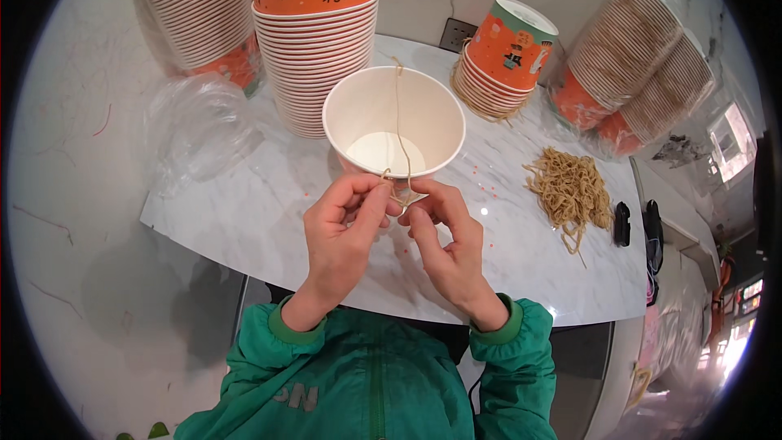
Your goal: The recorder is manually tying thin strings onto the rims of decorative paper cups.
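A white-lined paper bucket (346,110) stands on the marble-look table, its mouth toward me. A thin tan twine (398,114) runs from its far rim across the opening to the near rim. There my left hand (346,220) pinches the twine, thumb against fingers. Just beside it, my right hand (444,236) also has its fingertips closed on the twine, where a small loop shows between the hands. The outside of the bucket's near wall is mostly hidden by my fingers.
Behind stands a tall stack of orange paper buckets (318,49); a shorter inverted stack (509,49) is to its right. Plastic-wrapped stacks (627,49) stand far right. A twine pile (570,191) and a black object (622,224) lie right. Crumpled clear plastic (199,126) lies left.
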Action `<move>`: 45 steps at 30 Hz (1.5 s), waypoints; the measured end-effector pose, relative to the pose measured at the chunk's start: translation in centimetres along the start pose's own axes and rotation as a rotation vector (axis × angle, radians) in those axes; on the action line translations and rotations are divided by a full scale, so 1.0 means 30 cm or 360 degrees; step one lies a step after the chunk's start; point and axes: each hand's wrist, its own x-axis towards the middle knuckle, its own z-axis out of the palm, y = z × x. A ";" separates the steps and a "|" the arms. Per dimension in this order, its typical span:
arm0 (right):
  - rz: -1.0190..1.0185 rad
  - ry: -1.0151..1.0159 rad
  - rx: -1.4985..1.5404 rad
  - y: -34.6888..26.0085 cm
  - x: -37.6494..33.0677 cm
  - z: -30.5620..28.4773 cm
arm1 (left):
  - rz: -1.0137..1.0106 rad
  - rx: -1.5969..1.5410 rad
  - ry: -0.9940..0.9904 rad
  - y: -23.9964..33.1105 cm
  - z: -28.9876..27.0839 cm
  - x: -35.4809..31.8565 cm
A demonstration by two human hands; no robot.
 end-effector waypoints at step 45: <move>-0.1112 0.0133 -0.0943 -0.045 0.151 -0.045 | 0.1154 0.0946 0.0104 0.018 -0.023 0.008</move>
